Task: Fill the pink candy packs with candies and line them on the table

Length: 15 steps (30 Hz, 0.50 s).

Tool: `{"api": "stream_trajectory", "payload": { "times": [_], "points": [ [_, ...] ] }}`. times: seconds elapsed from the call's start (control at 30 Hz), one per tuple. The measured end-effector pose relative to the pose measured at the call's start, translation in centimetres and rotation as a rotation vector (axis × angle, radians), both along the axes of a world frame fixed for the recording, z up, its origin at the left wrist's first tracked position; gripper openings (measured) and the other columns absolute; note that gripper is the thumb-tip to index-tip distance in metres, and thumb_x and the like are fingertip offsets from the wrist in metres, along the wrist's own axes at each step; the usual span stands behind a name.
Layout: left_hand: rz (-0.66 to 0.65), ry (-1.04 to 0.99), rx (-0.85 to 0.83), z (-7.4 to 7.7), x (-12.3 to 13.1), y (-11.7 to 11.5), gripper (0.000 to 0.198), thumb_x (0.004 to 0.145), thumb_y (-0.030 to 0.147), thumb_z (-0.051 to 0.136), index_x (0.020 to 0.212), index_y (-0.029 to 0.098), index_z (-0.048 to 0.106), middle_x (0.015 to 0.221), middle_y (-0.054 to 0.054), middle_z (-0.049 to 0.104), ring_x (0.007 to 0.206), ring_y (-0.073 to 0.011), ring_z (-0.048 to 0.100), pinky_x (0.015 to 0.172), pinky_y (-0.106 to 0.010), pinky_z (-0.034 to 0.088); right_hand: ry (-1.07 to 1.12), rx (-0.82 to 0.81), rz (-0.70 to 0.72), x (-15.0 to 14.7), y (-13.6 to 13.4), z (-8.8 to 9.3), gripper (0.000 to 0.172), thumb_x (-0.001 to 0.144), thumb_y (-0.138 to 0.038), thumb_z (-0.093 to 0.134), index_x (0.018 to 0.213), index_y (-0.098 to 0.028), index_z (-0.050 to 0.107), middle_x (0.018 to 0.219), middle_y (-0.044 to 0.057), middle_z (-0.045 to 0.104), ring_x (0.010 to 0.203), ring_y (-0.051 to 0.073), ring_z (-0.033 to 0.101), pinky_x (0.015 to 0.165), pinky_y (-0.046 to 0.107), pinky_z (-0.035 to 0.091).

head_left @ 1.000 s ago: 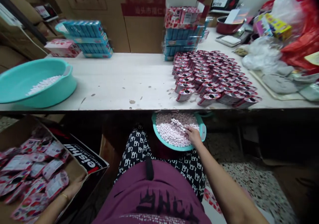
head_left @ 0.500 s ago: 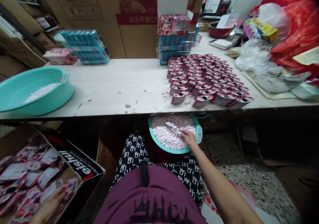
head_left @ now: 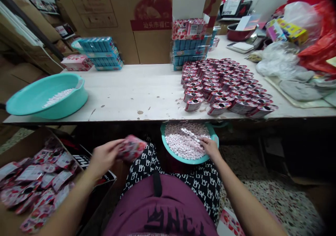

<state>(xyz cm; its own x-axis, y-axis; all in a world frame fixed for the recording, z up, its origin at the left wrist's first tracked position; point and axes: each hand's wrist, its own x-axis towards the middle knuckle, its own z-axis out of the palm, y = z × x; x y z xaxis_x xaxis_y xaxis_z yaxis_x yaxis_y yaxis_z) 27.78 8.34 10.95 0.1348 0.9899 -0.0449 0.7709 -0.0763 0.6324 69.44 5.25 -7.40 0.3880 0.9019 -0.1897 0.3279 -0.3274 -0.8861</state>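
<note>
My left hand (head_left: 106,158) grips a small pink-red strawberry-print pack (head_left: 132,148), slightly blurred, above my left thigh. Beneath that arm stands a cardboard box (head_left: 39,133) full of similar packs (head_left: 30,173). At my lap is a turquoise basin (head_left: 168,149) filled with small white and pale pink candies (head_left: 181,147). Inside it, my right hand (head_left: 210,148) holds a scoop (head_left: 193,135) heaped with these candies, just over the pile; its handle is hidden by the fingers.
Rows of upright oval packs (head_left: 223,85) with dark top openings stand on the white table (head_left: 126,92). A second turquoise basin (head_left: 68,106) sits at the left. Behind are stacked blue packs (head_left: 102,52) and a large carton (head_left: 151,47). Plastic bags (head_left: 278,59) lie at the right.
My left hand has come up out of the cardboard box and moved right, carrying one pack towards my lap. My right hand stays at the basin with the loaded scoop. The view has shifted slightly left.
</note>
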Motion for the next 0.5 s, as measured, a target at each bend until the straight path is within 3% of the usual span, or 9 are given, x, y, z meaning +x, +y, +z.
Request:
{"api": "stream_trajectory", "payload": {
  "times": [0.1,0.17,0.23,0.37,0.5],
  "points": [
    [-0.348,0.123,0.072,-3.2,8.6,4.2,0.029,0.079,0.019,0.041,0.097,0.019,0.065,0.096,-0.005,0.066,0.087,-0.0168,0.060,0.079,-0.027,0.046,-0.003,0.017,-0.003,0.4,-0.3,3.3,0.033,0.062,-0.035,0.053,0.082,-0.015,0.069,0.076,0.006,0.067,0.063,0.017,0.057,0.060,0.030,0.046],
    [-0.467,0.273,0.093,-4.6,13.5,5.7,0.028,0.078,0.014,0.041,0.094,0.018,0.065,0.090,-0.007,0.065,0.085,-0.0179,0.059,0.078,-0.028,0.045,0.004,0.032,0.029,0.6,-0.4,5.6,0.032,0.063,-0.035,0.053,0.082,-0.015,0.070,0.078,0.007,0.068,0.065,0.017,0.057,0.060,0.029,0.046],
    [-0.533,0.389,0.113,-5.4,16.8,6.4,0.026,0.079,0.014,0.041,0.092,0.017,0.065,0.088,-0.009,0.062,0.086,-0.0194,0.058,0.077,-0.029,0.044,-0.007,0.031,0.083,0.7,-0.3,7.5,0.032,0.064,-0.033,0.053,0.085,-0.016,0.070,0.079,0.006,0.069,0.067,0.017,0.058,0.061,0.028,0.045],
    [-0.604,0.482,0.164,-6.4,19.5,6.9,0.024,0.080,0.015,0.042,0.089,0.014,0.064,0.091,-0.011,0.058,0.087,-0.0216,0.056,0.074,-0.030,0.044,-0.147,-0.002,0.224,0.8,0.5,10.1,0.028,0.068,-0.026,0.050,0.087,-0.019,0.071,0.083,0.003,0.070,0.073,0.017,0.060,0.068,0.026,0.045],
    [-0.643,0.509,0.130,-7.4,20.3,7.0,0.026,0.080,0.013,0.039,0.087,0.014,0.064,0.089,-0.011,0.056,0.086,-0.0219,0.056,0.071,-0.030,0.045,-0.522,-0.145,0.333,0.7,1.6,11.8,0.025,0.072,-0.026,0.050,0.087,-0.028,0.070,0.089,0.001,0.069,0.083,0.019,0.061,0.073,0.027,0.044]
  ]
}}
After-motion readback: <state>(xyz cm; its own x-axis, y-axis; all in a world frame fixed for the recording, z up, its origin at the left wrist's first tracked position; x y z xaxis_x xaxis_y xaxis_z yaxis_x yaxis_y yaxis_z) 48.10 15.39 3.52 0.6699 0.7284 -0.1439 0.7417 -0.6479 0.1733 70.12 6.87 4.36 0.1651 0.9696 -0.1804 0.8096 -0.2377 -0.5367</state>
